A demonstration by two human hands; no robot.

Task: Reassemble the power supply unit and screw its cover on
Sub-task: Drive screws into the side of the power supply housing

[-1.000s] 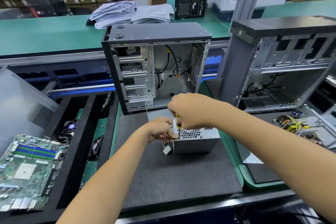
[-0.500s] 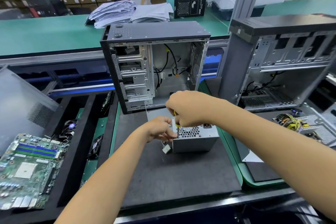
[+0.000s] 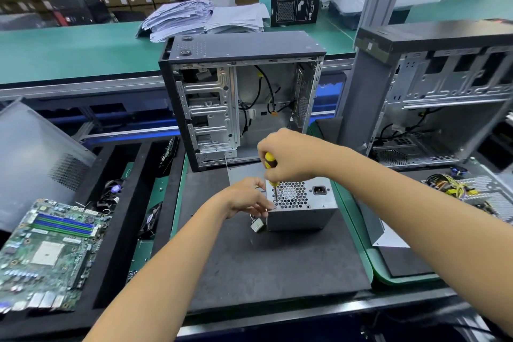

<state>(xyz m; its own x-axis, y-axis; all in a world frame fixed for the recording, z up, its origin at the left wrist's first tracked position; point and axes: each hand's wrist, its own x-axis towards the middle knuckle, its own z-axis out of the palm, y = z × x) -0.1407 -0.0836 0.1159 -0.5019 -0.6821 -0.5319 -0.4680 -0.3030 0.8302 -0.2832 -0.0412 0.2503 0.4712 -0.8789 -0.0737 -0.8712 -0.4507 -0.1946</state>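
A grey metal power supply unit [image 3: 301,215] stands on the black mat [image 3: 272,264], its honeycomb fan grille and power socket facing up. My right hand [image 3: 288,157] grips a yellow-and-black screwdriver [image 3: 271,172] held upright, its tip at the near-left corner of the grille face. My left hand [image 3: 245,198] holds the unit's left edge beside that tip, fingers curled at the corner. A white cable connector [image 3: 256,225] hangs out at the unit's lower left.
An open PC case [image 3: 238,97] stands just behind the mat, a second open case [image 3: 444,97] at the right. A motherboard [image 3: 47,253] lies in the black tray at left, with fans beside it. Loose yellow-black cables [image 3: 449,184] lie at the right.
My right hand has lifted slightly, so the screwdriver's handle and shaft now show above the unit's corner. The left hand stays at the unit's left edge.
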